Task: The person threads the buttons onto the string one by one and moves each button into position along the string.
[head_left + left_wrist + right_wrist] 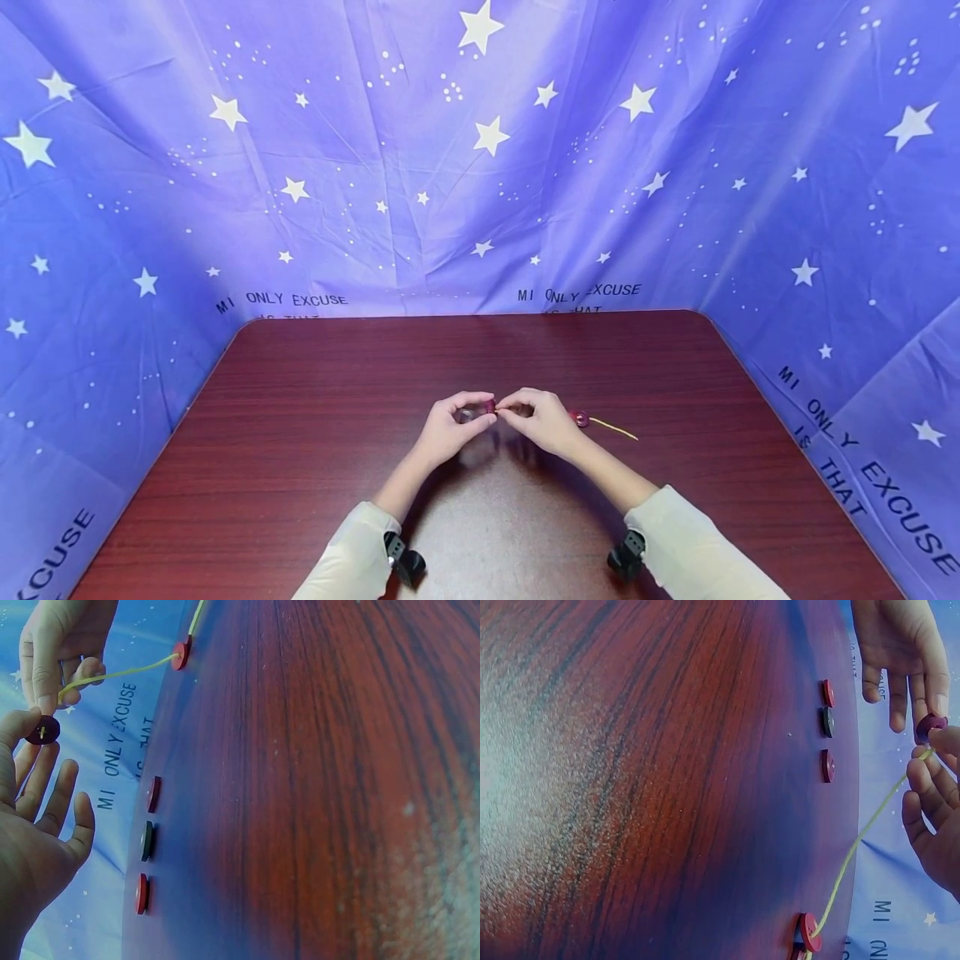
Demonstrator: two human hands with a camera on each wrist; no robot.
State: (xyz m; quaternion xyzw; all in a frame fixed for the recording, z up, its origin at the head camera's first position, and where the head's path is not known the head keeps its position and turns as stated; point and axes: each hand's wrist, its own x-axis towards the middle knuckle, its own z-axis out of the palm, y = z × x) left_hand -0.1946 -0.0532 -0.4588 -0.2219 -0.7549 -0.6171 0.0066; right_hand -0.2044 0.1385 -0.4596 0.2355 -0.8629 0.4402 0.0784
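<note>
Dark button pinched at its rim in left hand, probably to leave its holes clear for yellow cord; right hand pinches that cord just beside the dark button. Cord runs to a threaded red button, right of the dark button, perhaps acting as stop. Three loose buttons lie apart from dark button. Star-print backdrop behind reads "MI ONLY EXCUSE IS THAT"

Note dark button, partly covered by fingers of right hand, itself cropped at right wrist view's right edge (likewise note yellow cord, cut off by left wrist view's top edge).
</note>
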